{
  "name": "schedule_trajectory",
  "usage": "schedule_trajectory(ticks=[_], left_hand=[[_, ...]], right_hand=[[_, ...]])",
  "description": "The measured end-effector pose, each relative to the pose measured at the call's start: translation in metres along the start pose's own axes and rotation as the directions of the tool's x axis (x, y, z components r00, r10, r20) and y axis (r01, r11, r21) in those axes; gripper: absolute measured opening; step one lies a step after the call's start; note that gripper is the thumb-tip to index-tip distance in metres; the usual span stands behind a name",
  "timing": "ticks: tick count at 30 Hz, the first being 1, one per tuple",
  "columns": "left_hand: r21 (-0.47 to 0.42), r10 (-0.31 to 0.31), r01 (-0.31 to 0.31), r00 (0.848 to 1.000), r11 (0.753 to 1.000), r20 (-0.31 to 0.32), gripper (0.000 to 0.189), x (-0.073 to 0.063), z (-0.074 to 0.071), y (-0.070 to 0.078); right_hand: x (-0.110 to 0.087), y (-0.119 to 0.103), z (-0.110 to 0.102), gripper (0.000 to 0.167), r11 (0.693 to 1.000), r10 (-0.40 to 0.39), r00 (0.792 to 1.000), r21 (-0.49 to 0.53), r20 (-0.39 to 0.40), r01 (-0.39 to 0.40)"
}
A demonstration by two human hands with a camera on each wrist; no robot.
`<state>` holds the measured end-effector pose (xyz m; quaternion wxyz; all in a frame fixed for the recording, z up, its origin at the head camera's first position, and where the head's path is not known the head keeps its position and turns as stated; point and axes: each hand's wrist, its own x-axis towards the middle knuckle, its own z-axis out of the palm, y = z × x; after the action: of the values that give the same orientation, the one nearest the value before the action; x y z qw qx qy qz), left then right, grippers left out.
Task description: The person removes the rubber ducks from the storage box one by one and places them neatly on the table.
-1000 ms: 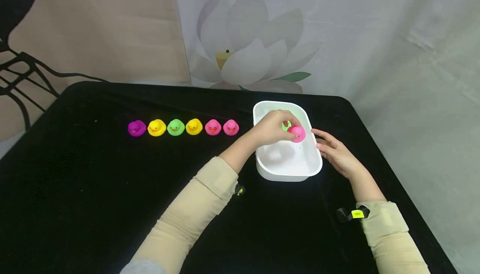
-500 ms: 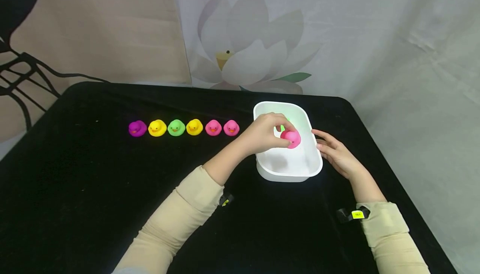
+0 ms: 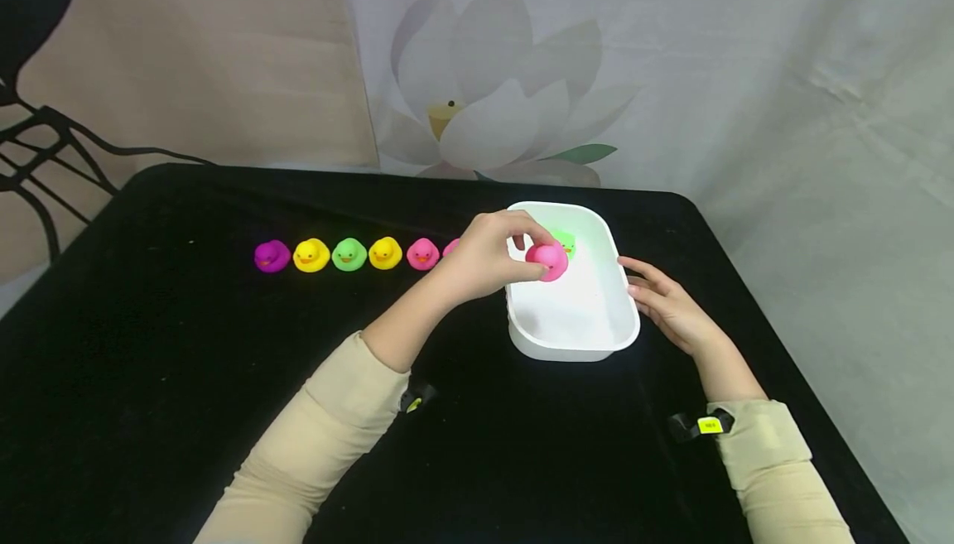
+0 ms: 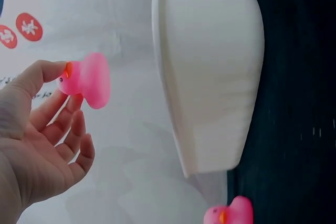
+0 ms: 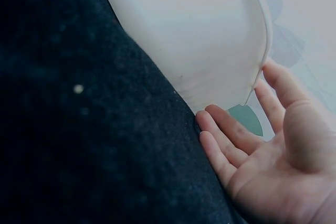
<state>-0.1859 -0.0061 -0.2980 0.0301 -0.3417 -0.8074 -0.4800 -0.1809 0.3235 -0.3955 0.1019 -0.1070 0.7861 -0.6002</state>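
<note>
Between thumb and fingertips, my left hand [image 3: 484,256] pinches a pink rubber duck [image 3: 550,262] above the left side of a white plastic box [image 3: 577,324]. The left wrist view shows this pink duck [image 4: 95,81] held by its head, apart from the box. Inside the box, near its far end, lies a green duck [image 3: 567,243], partly covered by the held one. My right hand [image 3: 674,310] rests its extended fingers against the box's right side; in the right wrist view its fingertips touch the white wall [image 5: 210,90].
A row on the black-covered table [image 3: 186,411] runs from a purple duck [image 3: 272,256] through yellow [image 3: 310,255], green [image 3: 349,254] and yellow [image 3: 385,252] ducks to a pink duck [image 3: 422,254]. Another pink duck [image 3: 450,247] is mostly behind my left hand. A black chair [image 3: 37,22] stands far left.
My left hand has moved left with the pink duck, from the box's right half to its left edge, uncovering more of the green duck. The right hand and the box have stayed in place.
</note>
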Motion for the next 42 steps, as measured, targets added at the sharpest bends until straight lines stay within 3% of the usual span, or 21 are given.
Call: schedule_trajectory(ticks=[20, 28, 42], left_hand=[[0.031, -0.084, 0.085, 0.996, 0.996, -0.042, 0.027, -0.03, -0.05, -0.013], [0.053, -0.071, 0.076, 0.994, 0.996, -0.082, 0.026, -0.049, -0.073, -0.022], [0.063, -0.178, 0.193, 0.965, 0.979, -0.19, 0.022, -0.071, -0.113, -0.039]], right_hand=[[-0.001, 0.0, -0.001, 0.052, 1.0, 0.007, 1.0, 0.013, 0.005, -0.007], [0.001, 0.0, 0.0, 0.053, 1.0, 0.011, 1.0, -0.001, 0.0, -0.011], [0.0, 0.001, -0.002, 0.052, 1.0, 0.017, 1.0, 0.004, -0.002, -0.017]])
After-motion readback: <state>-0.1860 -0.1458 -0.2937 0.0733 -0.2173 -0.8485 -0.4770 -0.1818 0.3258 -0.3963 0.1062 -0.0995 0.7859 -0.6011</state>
